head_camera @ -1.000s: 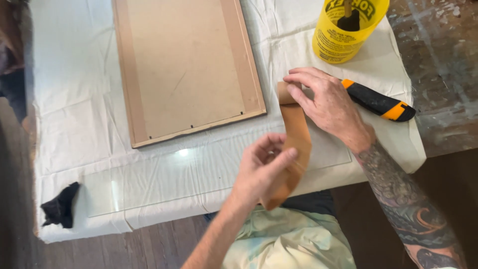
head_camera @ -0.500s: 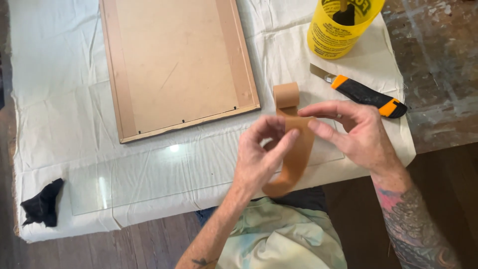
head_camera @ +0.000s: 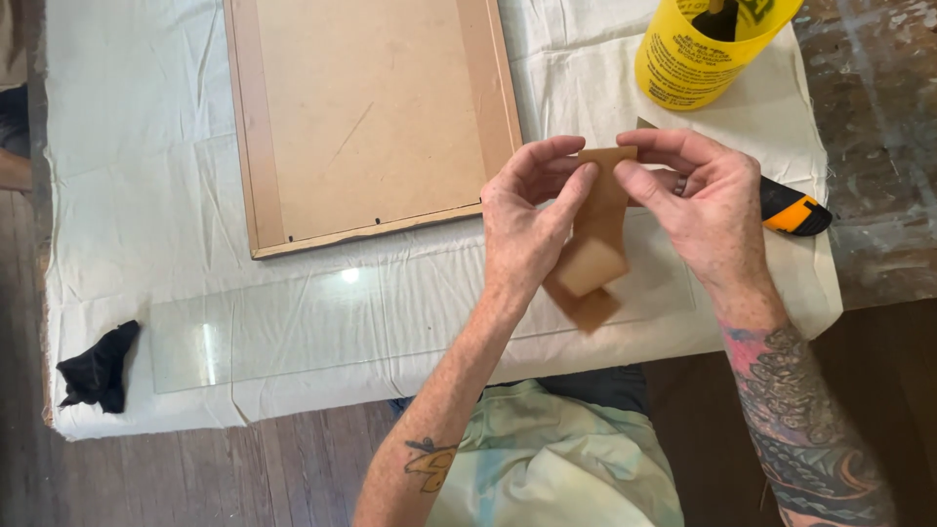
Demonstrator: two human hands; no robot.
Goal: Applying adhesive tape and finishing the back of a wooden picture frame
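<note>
Head view: both hands are raised over the near edge of the desk (head_camera: 146,176), which is draped in a white cloth. The left hand (head_camera: 522,229) and the right hand (head_camera: 708,210) each pinch the top edge of a strip of brown paper tape (head_camera: 597,229) between thumb and fingertips, one at each top corner; the strip hangs down between them and curls back on itself at its lower end. It hangs above the right part of a clear glass pane (head_camera: 293,327) that lies flat along the near side of the desk.

Risk, as I judge it: the curled tail could stick to itself or crease, since it hangs loose. The pane's near edge lies close to the desk's edge, so a nudge from a forearm might slide it off.

Count: one tape strip; one glass pane; one wooden picture frame (head_camera: 371,117) lying face down with its backing board up; one yellow tub (head_camera: 698,54) at the far right; one orange and black utility knife (head_camera: 795,210), partly hidden behind the right hand; one black rag (head_camera: 98,366) at the near left corner
</note>
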